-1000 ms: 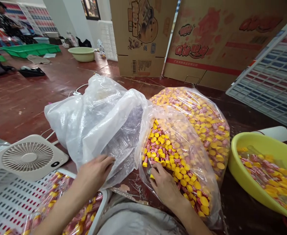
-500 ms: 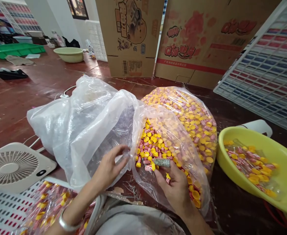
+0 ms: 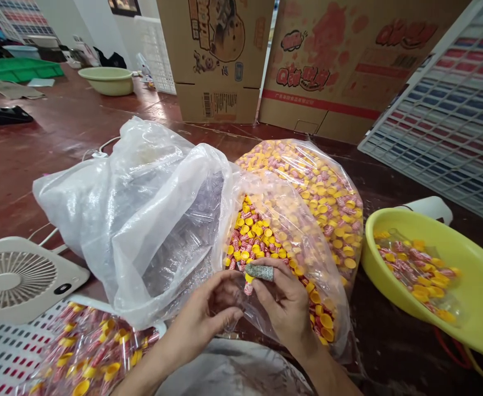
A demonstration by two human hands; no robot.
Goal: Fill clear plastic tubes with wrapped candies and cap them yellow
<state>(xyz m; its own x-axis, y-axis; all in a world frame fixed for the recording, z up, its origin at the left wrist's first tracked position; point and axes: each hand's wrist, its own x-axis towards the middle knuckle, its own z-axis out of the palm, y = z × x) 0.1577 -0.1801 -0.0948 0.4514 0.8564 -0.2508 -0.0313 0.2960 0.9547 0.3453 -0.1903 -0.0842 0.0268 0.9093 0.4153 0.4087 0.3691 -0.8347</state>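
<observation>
Grip of the right hand (image 3: pixel 288 308) is closed on one small piece (image 3: pixel 248 280), a yellow cap with a red-and-white body; it is pinched between the thumb and a finger which wears a grey-green finger cover (image 3: pixel 261 272). This piece is held in front of the person, near the open mouth of the clear bag (image 3: pixel 293 203). The left hand (image 3: pixel 195 316) is just beside it, with fingers curved and the thumb apart from them; whether some transparent thing is between them, I cannot tell.

In the white basket (image 3: pixel 6 349) lies a heap of filled tubes (image 3: pixel 101 335) with yellow caps, and I judge these as done. Similar ones lie in the yellow basin (image 3: pixel 476 286), but I cannot tell if they are all complete.

Much seems to be left: the clear bag contains very many loose capped pieces, and the white bag (image 3: pixel 134 192) shows many bare clear tubes (image 3: pixel 187 242) inside. Around the held piece I see no tube, so this one is probably not yet finished.
</observation>
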